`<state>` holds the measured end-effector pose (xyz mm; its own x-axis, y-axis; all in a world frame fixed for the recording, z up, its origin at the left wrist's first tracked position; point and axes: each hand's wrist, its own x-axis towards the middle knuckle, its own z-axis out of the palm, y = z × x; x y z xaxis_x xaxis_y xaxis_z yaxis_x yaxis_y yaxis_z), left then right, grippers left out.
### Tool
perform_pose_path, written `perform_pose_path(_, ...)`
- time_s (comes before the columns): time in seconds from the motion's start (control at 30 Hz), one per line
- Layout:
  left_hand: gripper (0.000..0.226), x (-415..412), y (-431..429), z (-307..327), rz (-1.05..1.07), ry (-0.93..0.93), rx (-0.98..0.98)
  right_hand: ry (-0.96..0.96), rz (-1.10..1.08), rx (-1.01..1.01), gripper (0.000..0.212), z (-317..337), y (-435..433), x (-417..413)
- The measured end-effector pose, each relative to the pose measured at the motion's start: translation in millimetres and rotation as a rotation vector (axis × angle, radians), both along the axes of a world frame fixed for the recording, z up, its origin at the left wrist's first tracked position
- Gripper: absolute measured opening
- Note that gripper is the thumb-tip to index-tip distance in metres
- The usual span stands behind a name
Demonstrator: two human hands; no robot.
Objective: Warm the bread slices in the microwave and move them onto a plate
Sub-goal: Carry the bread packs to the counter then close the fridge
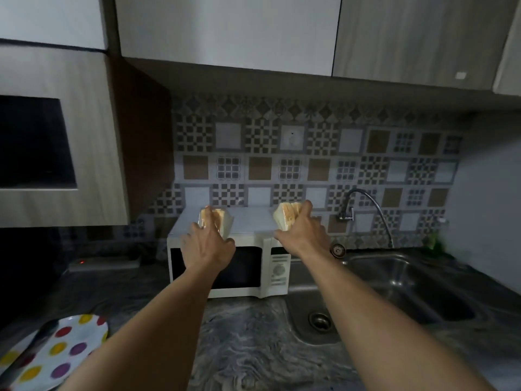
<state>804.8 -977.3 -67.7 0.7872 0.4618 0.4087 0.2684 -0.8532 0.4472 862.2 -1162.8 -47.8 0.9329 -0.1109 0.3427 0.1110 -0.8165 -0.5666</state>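
Two hands reach to 12 o'clock, at the top of the shut microwave (222, 268): left hand (207, 245) grips the left bread stack (222, 221), right hand (304, 235) grips the right bread stack (284, 218), fingers curled. Judged light, soft, crushable: hold broad sides gently. Plate (56, 351) at 7 o'clock.

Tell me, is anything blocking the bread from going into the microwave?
Yes: the closed microwave door. The left hand grips the left bread stack and the right hand the right bread stack, both above the microwave's top.
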Motion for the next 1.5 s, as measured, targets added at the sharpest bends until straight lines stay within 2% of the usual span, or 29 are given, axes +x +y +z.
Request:
perform_pose_path(0.23, 0.094, 108, 34, -18, 0.004, 0.017, -0.051, 0.037, 0.087, 0.023, 0.089, -20, 43, 111)
perform_pose_path(0.5, 0.099, 213, 75, -33, 0.076, 0.166, -0.101, 0.127, 0.182, 0.063, 0.105, -43, 104, 219)
perform_pose_path(0.67, 0.098, 259, 95, -52, 0.069, 0.175, -0.115, 0.203, 0.195, 0.063, 0.109, -59, 128, 263)
perform_pose_path(1.0, 0.102, 324, 110, -78, 0.051, 0.213, -0.114, 0.215, 0.154, 0.042, 0.109, -93, 156, 306)
perform_pose_path(1.33, 0.103, 341, 119, -89, 0.063, 0.183, -0.104, 0.117, 0.154, 0.033, 0.1, -100, 172, 318)
perform_pose_path(1.5, 0.108, 342, 118, -88, 0.063, 0.203, -0.126, 0.155, 0.154, 0.039, 0.105, -95, 175, 316)
